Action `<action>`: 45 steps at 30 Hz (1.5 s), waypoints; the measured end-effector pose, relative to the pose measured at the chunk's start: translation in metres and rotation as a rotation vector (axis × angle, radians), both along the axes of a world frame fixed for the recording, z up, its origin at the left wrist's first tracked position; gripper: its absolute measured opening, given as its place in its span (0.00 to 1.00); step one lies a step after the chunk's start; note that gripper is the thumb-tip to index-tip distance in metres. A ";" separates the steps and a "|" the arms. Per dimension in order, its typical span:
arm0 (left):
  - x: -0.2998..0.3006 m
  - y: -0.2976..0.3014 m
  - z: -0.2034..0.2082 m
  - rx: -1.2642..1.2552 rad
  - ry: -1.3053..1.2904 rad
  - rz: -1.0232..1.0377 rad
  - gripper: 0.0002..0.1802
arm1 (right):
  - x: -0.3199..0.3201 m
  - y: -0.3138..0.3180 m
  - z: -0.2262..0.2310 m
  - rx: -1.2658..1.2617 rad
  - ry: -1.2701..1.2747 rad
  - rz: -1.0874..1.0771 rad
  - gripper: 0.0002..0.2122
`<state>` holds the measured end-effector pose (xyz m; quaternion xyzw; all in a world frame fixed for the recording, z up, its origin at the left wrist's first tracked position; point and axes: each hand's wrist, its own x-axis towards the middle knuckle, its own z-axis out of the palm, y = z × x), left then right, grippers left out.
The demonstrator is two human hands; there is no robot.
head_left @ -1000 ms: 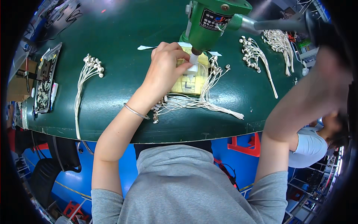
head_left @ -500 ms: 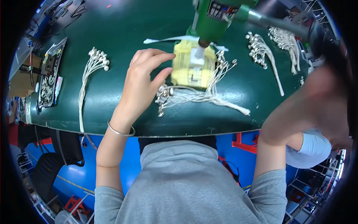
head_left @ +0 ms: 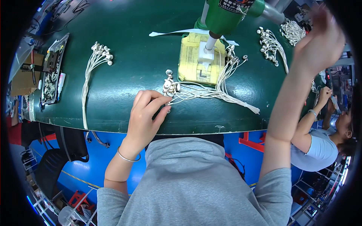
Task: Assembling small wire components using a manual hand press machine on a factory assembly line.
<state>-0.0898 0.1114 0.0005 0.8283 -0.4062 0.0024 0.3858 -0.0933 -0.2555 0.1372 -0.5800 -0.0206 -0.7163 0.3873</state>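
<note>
My left hand (head_left: 145, 116) is at the left end of a bundle of white wires (head_left: 203, 92). Its thumb and forefinger are pinched on one wire, beside a cluster of round metal-and-white end pieces (head_left: 171, 87). A green hand press (head_left: 230, 17) stands behind the bundle. Its ram (head_left: 211, 42) comes down onto a white block (head_left: 206, 56) on a yellow taped base (head_left: 188, 64). My right hand (head_left: 320, 47) is raised at the upper right, beyond the visible end of the press's metal lever (head_left: 273, 14). Its fingers are blurred, so any grip on the lever is unclear.
Another wire bundle (head_left: 87, 83) lies on the green table at left, by a tray of small parts (head_left: 51, 81) and a white bottle (head_left: 61, 83). More bundles (head_left: 273, 45) lie at right. A white strip (head_left: 169, 32) passes behind the base. A co-worker (head_left: 316, 143) sits at right.
My left hand has moved from beside the yellow base down toward me, onto the wire ends. My right hand has swung up and away, and the lever has risen with it.
</note>
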 end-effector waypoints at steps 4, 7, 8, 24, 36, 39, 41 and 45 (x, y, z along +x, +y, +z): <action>0.001 -0.006 -0.002 0.008 -0.074 0.090 0.17 | -0.020 0.062 -0.103 0.162 0.500 0.301 0.05; 0.006 -0.021 -0.003 -0.022 -0.082 0.066 0.18 | -0.023 0.077 -0.125 -0.059 0.948 0.272 0.07; 0.007 -0.024 -0.005 -0.015 -0.082 0.071 0.18 | -0.020 0.084 -0.123 -0.080 0.944 0.300 0.08; 0.021 -0.031 -0.008 -0.115 -0.090 0.085 0.12 | -0.042 0.080 -0.115 -0.229 1.161 -0.091 0.07; 0.017 -0.032 0.006 -0.220 0.303 0.140 0.10 | -0.047 0.157 -0.146 -0.695 1.026 0.398 0.09; 0.024 -0.030 0.003 -0.363 0.616 0.017 0.09 | -0.048 0.154 -0.142 -0.607 0.963 0.448 0.07; 0.024 -0.029 0.005 -0.450 0.826 -0.036 0.08 | -0.048 0.147 -0.140 -0.392 0.997 0.652 0.07; 0.032 -0.028 0.006 -0.567 1.222 -0.161 0.08 | -0.051 0.144 -0.135 -0.206 1.038 0.733 0.09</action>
